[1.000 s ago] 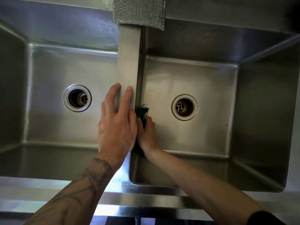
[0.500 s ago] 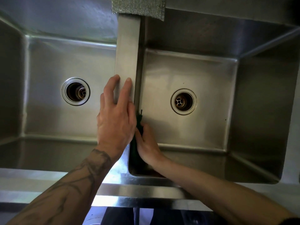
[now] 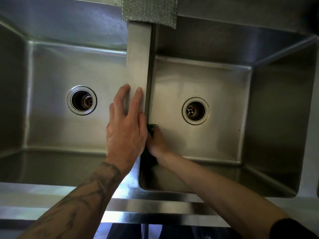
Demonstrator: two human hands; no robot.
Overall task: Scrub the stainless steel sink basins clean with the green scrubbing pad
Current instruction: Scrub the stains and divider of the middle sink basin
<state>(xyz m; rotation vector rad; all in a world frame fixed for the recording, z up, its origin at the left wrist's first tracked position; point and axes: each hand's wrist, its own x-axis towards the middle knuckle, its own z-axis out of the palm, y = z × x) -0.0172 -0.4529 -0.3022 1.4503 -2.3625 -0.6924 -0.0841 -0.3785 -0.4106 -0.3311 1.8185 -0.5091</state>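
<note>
— From the head camera: where's the pad [image 3: 152,129]?
— In my right grip [image 3: 156,144], fingers curled round it, pressed to the right basin's [image 3: 198,80] 9 o'clock wall. I reckon I'm scrubbing there.
— And the left grip [image 3: 126,128]?
— Flat, fingers straight, on the divider [image 3: 138,66]. Bracing me, probably.

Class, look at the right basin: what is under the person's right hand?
A dark green scrubbing pad, held by the right hand beside the stainless steel right basin's left wall. Only its top edge shows; the rest is covered by that hand and the left hand.
</note>
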